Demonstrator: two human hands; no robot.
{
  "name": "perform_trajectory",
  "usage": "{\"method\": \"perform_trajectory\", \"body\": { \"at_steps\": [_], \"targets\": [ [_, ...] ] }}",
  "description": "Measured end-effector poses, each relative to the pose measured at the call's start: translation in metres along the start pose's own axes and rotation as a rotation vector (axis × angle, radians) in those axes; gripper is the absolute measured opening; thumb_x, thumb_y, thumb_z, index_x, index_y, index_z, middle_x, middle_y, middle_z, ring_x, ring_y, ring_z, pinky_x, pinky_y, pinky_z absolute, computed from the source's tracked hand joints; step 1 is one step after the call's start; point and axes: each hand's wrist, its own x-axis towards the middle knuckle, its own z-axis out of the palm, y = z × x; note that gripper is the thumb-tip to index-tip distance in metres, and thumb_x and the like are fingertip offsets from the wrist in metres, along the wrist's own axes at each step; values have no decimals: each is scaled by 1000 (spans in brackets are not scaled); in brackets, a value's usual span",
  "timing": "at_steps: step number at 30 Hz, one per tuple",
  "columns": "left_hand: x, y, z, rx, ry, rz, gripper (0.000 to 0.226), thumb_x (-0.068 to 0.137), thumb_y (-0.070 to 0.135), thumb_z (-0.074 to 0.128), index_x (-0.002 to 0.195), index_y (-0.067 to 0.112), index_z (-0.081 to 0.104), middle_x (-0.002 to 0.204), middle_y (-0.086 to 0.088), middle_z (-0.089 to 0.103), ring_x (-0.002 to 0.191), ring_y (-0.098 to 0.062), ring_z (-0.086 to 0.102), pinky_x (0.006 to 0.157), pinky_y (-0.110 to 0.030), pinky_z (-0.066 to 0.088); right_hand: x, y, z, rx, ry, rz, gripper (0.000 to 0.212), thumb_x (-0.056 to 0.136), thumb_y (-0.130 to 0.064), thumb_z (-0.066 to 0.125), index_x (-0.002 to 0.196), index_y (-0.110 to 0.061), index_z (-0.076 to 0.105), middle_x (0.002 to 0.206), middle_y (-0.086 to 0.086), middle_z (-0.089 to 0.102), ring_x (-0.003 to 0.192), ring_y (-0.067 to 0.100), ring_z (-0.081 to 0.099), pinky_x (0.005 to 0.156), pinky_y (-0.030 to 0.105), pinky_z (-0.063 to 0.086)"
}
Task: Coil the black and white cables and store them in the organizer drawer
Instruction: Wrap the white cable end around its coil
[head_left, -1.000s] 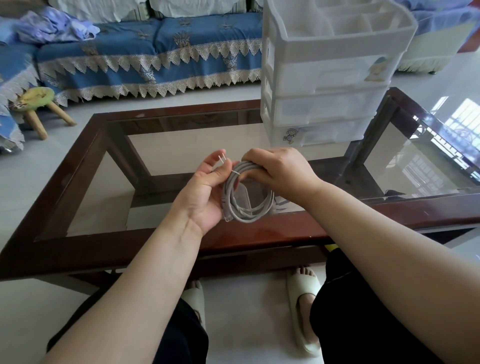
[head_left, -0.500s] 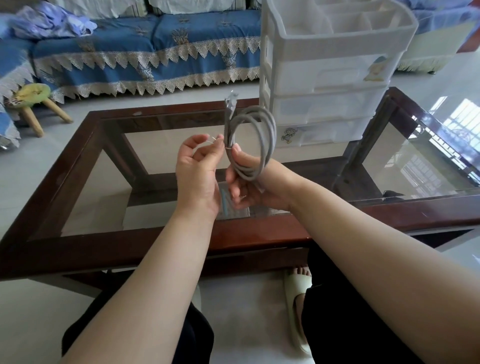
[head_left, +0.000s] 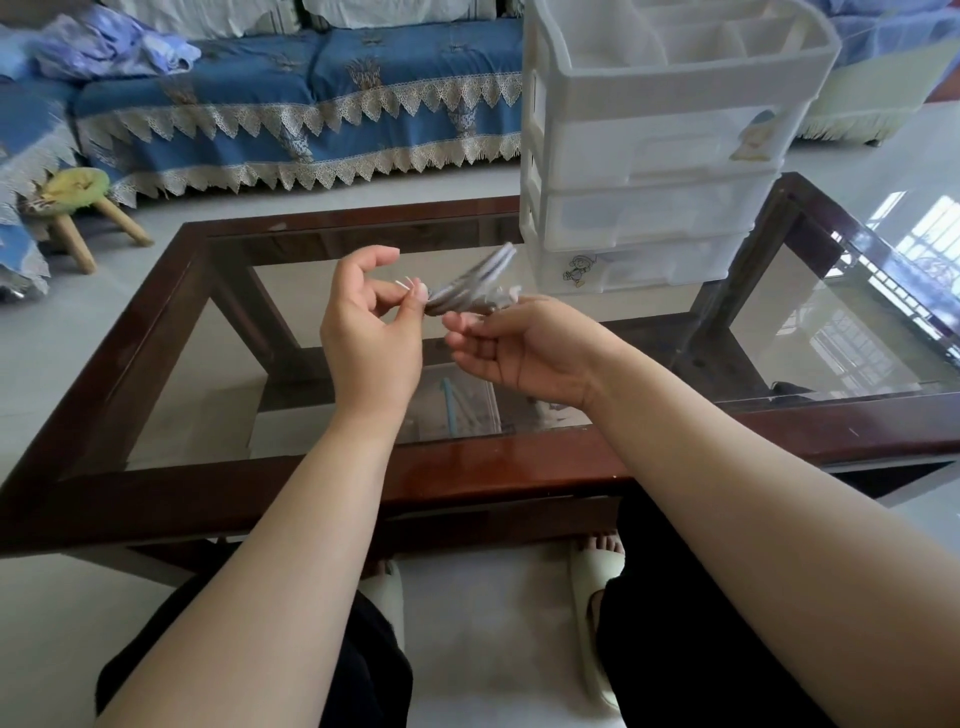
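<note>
Glass-topped coffee table (head_left: 519, 457) bearing a white drawer organizer (head_left: 649, 156), all drawers closed. Coiled white cable (head_left: 470, 286), blurred, hangs above the glass: left hand (head_left: 371, 332) pinches a thin tie at its near end; right hand (head_left: 519, 345), fingers loosely curled, supports it underneath. Risk: tie unsecured, so loops may spring apart if the pinch slips

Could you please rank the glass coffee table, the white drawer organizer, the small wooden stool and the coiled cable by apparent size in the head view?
1. glass coffee table
2. white drawer organizer
3. small wooden stool
4. coiled cable, blurred and seen nearly edge-on

The stool stands farther from the camera, so its place against the cable is unsure.
</note>
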Motion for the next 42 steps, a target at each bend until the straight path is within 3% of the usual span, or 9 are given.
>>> {"method": "perform_trajectory", "body": {
  "at_steps": [4, 8, 17, 22, 27, 31, 35, 37, 42],
  "targets": [
    [-2, -1, -4, -11, -55, 21, 32, 89, 17, 69, 117, 18, 54, 78, 0, 65, 81, -11, 66, 88, -45, 53, -1, 0, 1, -177, 61, -175, 9, 93, -9, 55, 90, -8, 63, 81, 1, 66, 75, 13, 60, 74, 26, 52],
    [-10, 3, -1, -2, -131, 95, 32, 89, 12, 67, 118, 19, 53, 81, 3, 64, 82, -11, 67, 84, -44, 55, 7, 6, 3, -206, 247, -257, 22, 96, -24, 54, 91, -6, 65, 81, 5, 61, 68, 14, 57, 64, 25, 49],
    [-23, 14, 2, -32, -162, 277, 19, 91, 7, 65, 108, 10, 56, 79, 13, 58, 91, -4, 65, 87, -22, 51, 10, 4, 5, -196, 316, 60, 30, 90, -41, 60, 77, -13, 62, 65, 0, 51, 59, 15, 55, 60, 27, 53],
    [-25, 19, 0, -24, -282, 395, 18, 92, 15, 63, 107, 18, 53, 81, 13, 57, 98, -20, 68, 87, -38, 54, 11, 2, 8, -281, 362, 162, 32, 96, -13, 46, 64, -9, 48, 36, -2, 42, 32, 4, 42, 37, 15, 43],
    [-27, 23, -3, -70, -438, 351, 21, 91, 7, 64, 108, 13, 53, 79, 10, 60, 89, -11, 69, 81, -17, 52, 8, 1, 4, -416, 256, 261, 31, 97, -6, 32, 71, -8, 49, 37, -4, 40, 32, 2, 41, 35, 14, 43],
    [-27, 24, -4, -90, -561, 211, 24, 92, 6, 61, 113, 13, 51, 77, 5, 65, 103, -4, 65, 80, -13, 51, 7, 4, 1, -322, 192, 216, 31, 98, -6, 33, 74, -8, 52, 40, -2, 42, 36, 3, 44, 38, 18, 47],
    [-25, 23, -4, -65, -428, 152, 14, 93, 9, 61, 107, 13, 57, 86, 3, 67, 73, -6, 70, 64, -25, 59, 3, -1, 1, -219, 114, 130, 63, 92, -62, 34, 81, -4, 55, 54, 3, 50, 50, 14, 52, 51, 28, 54],
    [-23, 23, -4, -44, -368, 160, 11, 93, 10, 61, 104, 11, 59, 88, 9, 67, 76, -4, 69, 65, -17, 56, -4, -5, 0, -296, 51, 107, 73, 85, -71, 32, 83, -3, 57, 62, 6, 54, 57, 16, 55, 57, 28, 55],
    [-19, 21, -1, -52, -347, 99, 15, 93, 9, 58, 108, 12, 58, 94, 13, 67, 90, 0, 65, 75, -9, 48, -16, -5, 3, -359, 9, 7, 37, 93, -37, 54, 94, -1, 63, 58, -1, 57, 58, 14, 49, 52, 23, 51]
  ]
}}
